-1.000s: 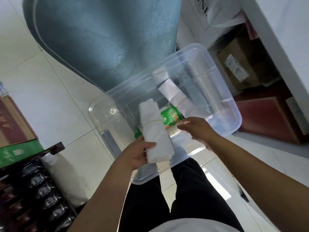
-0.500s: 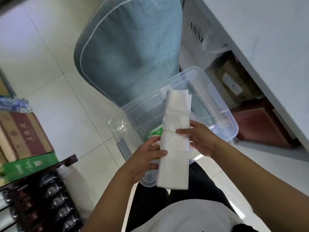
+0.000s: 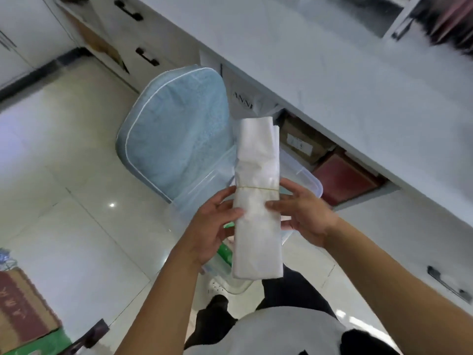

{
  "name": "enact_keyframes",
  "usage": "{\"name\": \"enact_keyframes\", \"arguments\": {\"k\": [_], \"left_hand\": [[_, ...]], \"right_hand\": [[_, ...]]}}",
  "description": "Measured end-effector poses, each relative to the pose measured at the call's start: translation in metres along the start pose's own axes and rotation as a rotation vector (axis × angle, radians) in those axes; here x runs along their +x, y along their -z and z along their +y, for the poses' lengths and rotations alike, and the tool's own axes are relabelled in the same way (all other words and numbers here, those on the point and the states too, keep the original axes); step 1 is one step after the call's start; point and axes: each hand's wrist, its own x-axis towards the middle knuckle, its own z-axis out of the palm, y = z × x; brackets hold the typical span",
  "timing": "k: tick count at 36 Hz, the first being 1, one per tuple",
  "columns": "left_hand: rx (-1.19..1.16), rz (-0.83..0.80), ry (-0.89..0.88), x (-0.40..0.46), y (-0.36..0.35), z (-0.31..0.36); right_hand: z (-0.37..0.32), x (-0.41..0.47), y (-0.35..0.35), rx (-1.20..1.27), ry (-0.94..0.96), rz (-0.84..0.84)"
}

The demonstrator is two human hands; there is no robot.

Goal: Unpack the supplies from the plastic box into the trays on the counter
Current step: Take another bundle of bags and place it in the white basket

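Left hand: grips the white bundle from its left side, thumb laid across the front face just below the band, fingers wrapped behind; forearm reaches up from the lower left.
Right hand: grips the same bundle from its right side, thumb pressed on the front opposite the other thumb, fingers curled round the far edge; forearm comes in from the lower right.
White bundle: long, flat, folded stack of thin, crinkly, slightly translucent plastic sheeting, soft at the edges, squared at the lower end; held nearly upright in the air between the two hands, above the plastic box.
Rubber band: thin, yellowish, cinching the bundle round its middle, just above the thumbs.
Plastic box: clear, smooth, with rounded corners and a thick rim; sits low below the hands, mostly hidden behind the bundle, with something green showing inside.
Cushion: pale blue, padded, nubbly fabric with white piping, touching the box's far side.
Worktop: white, smooth, matt slab running diagonally along the upper right, blurred at its far end.
Floor: glossy pale tiles.
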Motion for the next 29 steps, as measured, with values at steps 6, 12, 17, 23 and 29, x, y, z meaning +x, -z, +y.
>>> {"name": "enact_keyframes", "arguments": {"k": [6, 12, 17, 23, 29], "left_hand": [[0.119, -0.226, -0.038, -0.021, -0.037, -0.01], [0.251, -0.381, -0.101, -0.027, -0.127, -0.024], [0.325, -0.506, -0.155, -0.024, -0.214, -0.042], [0.48, -0.76, -0.106, -0.02, -0.322, -0.073], [0.558, -0.835, -0.057, -0.014, -0.428, -0.116]], "right_hand": [[0.028, -0.075, 0.004, 0.052, 0.175, 0.245], [0.042, -0.153, 0.052, 0.146, 0.355, 0.427], [0.055, -0.215, 0.109, 0.173, 0.431, 0.479], [0.07, -0.295, 0.194, 0.165, 0.496, 0.491], [0.078, -0.356, 0.284, 0.182, 0.563, 0.589]]}}
